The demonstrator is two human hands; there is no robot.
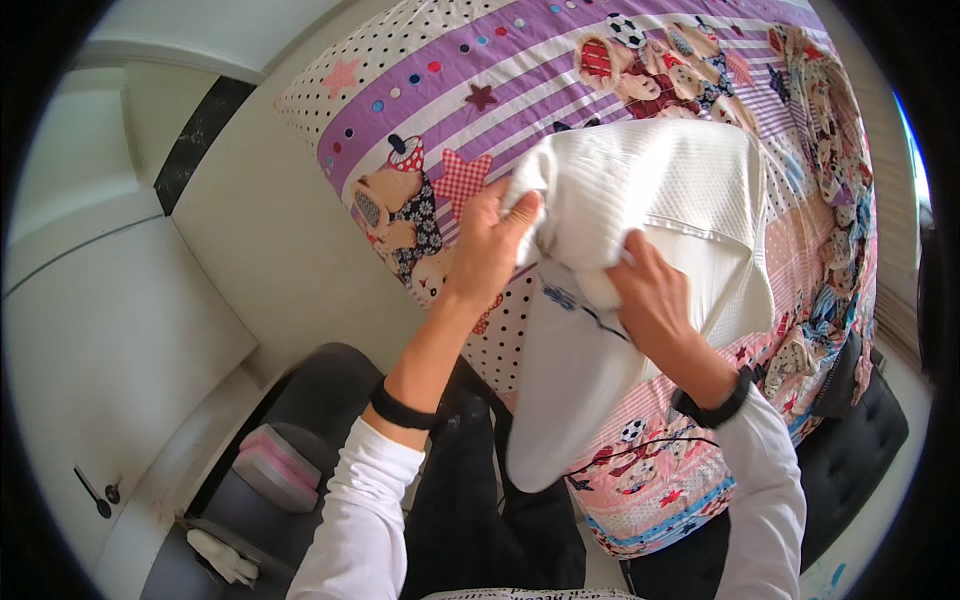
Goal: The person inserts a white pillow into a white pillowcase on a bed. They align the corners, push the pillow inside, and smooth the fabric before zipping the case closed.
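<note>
A white pillow (565, 420) with a smooth surface lies across the bed's near edge, its rounded end hanging toward me. Over its far part sits a quilted white pillow cover (700, 165), bunched into thick folds between my hands. My left hand (492, 240) is closed on the cover's left edge, thumb on top. At the lower right of the bunch, my right hand (655, 295) has its fingers curled round the gathered cloth. Some blue print and a dark line show on the pillow just below the folds. Black bands circle both my wrists.
The bed (400, 95) wears a patterned sheet with purple stripes, stars and bears. Rumpled printed cloth (840, 200) runs down its right side. A dark grey chair (350, 400) at lower left holds a pink and white block (275, 468) and a white cloth item (220, 556).
</note>
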